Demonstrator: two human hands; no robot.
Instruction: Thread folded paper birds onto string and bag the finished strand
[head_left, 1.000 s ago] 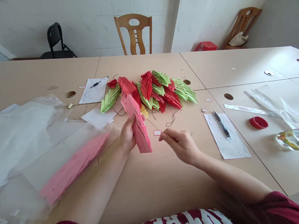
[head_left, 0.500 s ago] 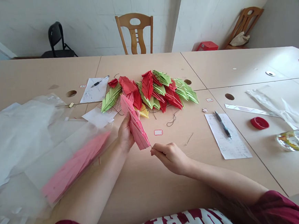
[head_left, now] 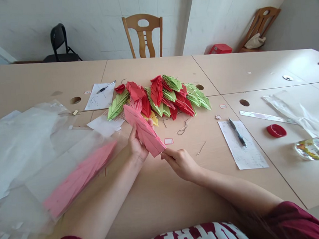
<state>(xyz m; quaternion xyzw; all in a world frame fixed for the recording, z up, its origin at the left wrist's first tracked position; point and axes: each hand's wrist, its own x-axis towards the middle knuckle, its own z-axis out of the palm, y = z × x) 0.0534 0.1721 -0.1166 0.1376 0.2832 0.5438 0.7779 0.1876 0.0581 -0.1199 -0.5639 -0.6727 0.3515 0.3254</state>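
Plain meeting or office room: joined wooden tables with cable holes, wooden chair beyond the hands, form sheets and pen right of them.

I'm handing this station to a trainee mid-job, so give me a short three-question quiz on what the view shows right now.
1. True or false: the left hand holds a stack of pink folded paper pieces up off the table.
2. Multiple choice: the right hand is A) resting on the pen; B) pinching at the lower tip of the pink stack; C) lifting the red lid.
3. Fill in: the pile of folded pieces beyond the hands is mostly red and ____.

Key: 1 true; 2 B; 3 green.
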